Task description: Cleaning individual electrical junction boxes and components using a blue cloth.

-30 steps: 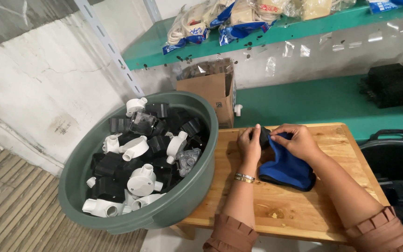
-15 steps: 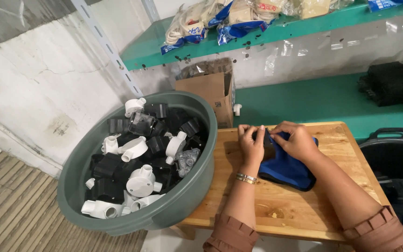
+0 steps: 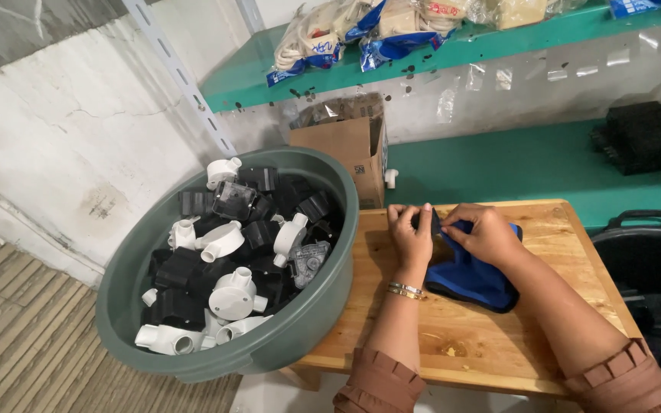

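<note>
At the far left a large grey-green basin [image 3: 193, 359] overhangs the near left corner of the wooden table [image 3: 499, 336], heaped with white round junction boxes [image 3: 231, 294] and black fittings [image 3: 181, 268]. Behind it an open cardboard box [image 3: 342, 149] stands on the green lower shelf [image 3: 514, 164], and bagged goods [image 3: 323, 46] lie on the green shelf above.

On the table, the left hand [image 3: 413, 237] is curled around a small black part [image 3: 421, 220]; its fingers fold over the part's left and top sides, and only a dark sliver shows between fingertips and thumb. Just to the right, touching it, the right hand [image 3: 487, 233] pinches the upper edge of a blue cloth [image 3: 468, 279], thumb and fingers closed on the fabric and pressing it against the black part. The rest of the cloth spreads flat on the wood below and to the right of both hands, its dark edge nearest the camera. The black part sits between the two hands at the cloth's top left corner.

At the far right a black tub [image 3: 644, 252] with a handle stands beside the table.
</note>
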